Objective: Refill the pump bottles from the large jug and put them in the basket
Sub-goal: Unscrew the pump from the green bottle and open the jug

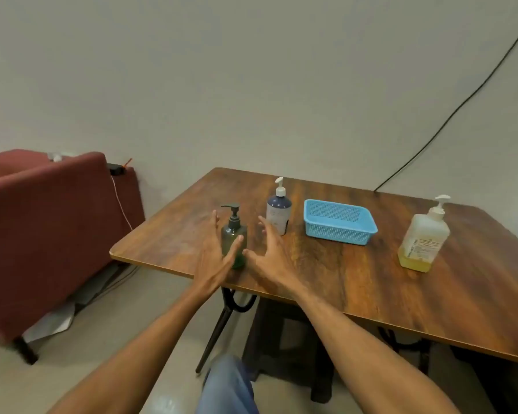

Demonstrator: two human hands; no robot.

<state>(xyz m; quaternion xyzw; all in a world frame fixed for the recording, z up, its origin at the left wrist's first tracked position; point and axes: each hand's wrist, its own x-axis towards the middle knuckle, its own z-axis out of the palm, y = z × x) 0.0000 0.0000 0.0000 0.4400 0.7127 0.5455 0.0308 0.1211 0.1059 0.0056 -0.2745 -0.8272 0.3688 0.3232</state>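
Note:
A small dark green pump bottle (234, 234) stands near the left front corner of the wooden table (356, 279). My left hand (214, 255) is open just left of it, thumb close to its side. My right hand (269, 252) is open just right of it, fingers spread. Neither hand grips it. Behind stands a dark blue pump bottle (278, 212) with a white pump. A blue mesh basket (338, 222) sits to its right, empty. Far right stands a large translucent pump jug (424, 239) with a little yellow liquid at its bottom.
A dark red sofa (48, 228) stands left of the table with a white cable hanging over its arm. A black cable (461, 106) runs down the wall behind the table. A dark stool (284, 339) sits under the table by my knee.

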